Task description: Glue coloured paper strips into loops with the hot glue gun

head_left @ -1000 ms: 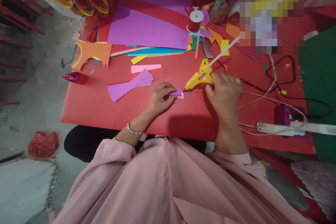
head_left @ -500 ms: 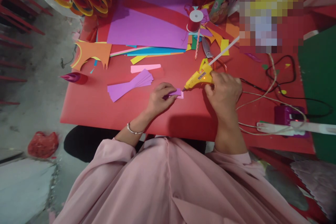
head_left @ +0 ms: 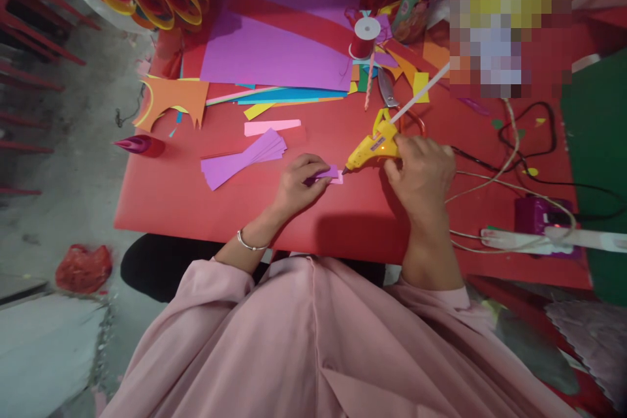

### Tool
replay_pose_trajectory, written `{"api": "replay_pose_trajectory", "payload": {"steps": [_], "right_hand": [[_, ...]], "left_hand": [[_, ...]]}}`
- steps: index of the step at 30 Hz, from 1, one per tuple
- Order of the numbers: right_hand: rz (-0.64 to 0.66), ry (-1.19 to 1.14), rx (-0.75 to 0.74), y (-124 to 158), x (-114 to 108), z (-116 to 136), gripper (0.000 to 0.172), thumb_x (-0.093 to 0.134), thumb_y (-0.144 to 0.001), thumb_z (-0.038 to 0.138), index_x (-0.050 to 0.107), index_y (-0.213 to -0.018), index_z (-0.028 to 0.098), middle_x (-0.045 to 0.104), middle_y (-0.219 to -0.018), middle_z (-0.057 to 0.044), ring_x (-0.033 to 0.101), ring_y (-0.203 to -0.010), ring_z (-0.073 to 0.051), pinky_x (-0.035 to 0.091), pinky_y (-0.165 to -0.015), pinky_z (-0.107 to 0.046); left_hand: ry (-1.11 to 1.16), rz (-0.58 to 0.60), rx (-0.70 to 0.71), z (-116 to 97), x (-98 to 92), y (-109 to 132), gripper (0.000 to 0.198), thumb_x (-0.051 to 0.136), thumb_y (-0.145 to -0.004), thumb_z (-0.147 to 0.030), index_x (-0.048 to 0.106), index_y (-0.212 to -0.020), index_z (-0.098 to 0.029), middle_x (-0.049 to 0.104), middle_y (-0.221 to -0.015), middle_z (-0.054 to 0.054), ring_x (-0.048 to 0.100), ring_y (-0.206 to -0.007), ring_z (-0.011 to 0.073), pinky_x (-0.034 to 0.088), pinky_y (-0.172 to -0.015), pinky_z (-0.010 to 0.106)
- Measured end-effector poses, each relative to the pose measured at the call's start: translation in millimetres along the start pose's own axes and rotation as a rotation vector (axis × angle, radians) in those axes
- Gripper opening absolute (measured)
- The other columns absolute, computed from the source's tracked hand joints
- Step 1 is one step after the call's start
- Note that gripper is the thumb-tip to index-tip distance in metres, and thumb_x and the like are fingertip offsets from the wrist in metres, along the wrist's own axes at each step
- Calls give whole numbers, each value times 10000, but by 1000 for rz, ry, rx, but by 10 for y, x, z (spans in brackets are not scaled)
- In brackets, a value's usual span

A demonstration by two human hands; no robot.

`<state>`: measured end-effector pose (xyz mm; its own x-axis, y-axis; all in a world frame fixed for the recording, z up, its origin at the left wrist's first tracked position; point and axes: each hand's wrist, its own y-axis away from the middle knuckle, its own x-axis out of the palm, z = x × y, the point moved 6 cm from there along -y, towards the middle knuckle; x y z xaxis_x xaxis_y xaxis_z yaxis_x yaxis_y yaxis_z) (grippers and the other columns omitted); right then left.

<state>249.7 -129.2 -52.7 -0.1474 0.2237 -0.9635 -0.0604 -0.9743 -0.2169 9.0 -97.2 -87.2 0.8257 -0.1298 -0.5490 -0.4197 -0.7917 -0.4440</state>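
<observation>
My left hand (head_left: 302, 181) is closed on a small purple paper strip (head_left: 332, 172), with a pink edge showing under its right end. My right hand (head_left: 422, 168) grips a yellow hot glue gun (head_left: 371, 149), a long pale glue stick (head_left: 424, 90) jutting from its back. The nozzle points left and down, close to the strip's right end; whether it touches cannot be made out. Left of my left hand lies a fanned stack of purple paper strips (head_left: 240, 158). Behind it are pink strips (head_left: 271, 127).
Scissors (head_left: 386, 88), a thread spool (head_left: 367, 31) and paper scraps lie behind the glue gun. Large purple sheets (head_left: 279, 46) cover the table's back. Cords (head_left: 512, 157) and a purple power box (head_left: 533, 215) are at the right. An orange cut-out (head_left: 189, 98) lies at the left.
The glue gun and my right hand have shifted very slightly right, the nozzle drawing a little away from the strip's end. My left hand keeps its hold.
</observation>
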Motion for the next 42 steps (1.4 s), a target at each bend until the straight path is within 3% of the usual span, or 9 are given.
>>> {"api": "replay_pose_trajectory", "payload": {"steps": [15, 20, 42], "right_hand": [[51, 11, -45, 16, -23, 31, 375, 546, -973, 263, 671, -1318, 185, 761, -1108, -145, 665, -1071, -340, 401, -872, -449], [31, -6, -23, 16, -5, 12, 373, 545, -979, 264, 671, -1319, 174, 751, -1098, -152, 661, -1089, -356, 408, -883, -464], [-37, -80, 82, -17, 113, -67, 389, 587, -922, 249, 673, -1297, 191, 726, -1067, -150, 654, -1052, -360, 460, -908, -523]], "left_hand": [[17, -10, 16, 9, -1, 8, 200, 742, -993, -370, 794, -1048, -186, 768, -1046, 97, 724, -926, 185, 584, -808, 325], [-27, 32, -30, 24, 11, 8, 211, 727, -993, -383, 796, -1044, -190, 773, -1056, 97, 728, -930, 190, 582, -801, 327], [-3, 20, -10, 10, 2, 7, 198, 744, -990, -366, 796, -1049, -184, 772, -1066, 99, 741, -955, 187, 599, -828, 325]]}}
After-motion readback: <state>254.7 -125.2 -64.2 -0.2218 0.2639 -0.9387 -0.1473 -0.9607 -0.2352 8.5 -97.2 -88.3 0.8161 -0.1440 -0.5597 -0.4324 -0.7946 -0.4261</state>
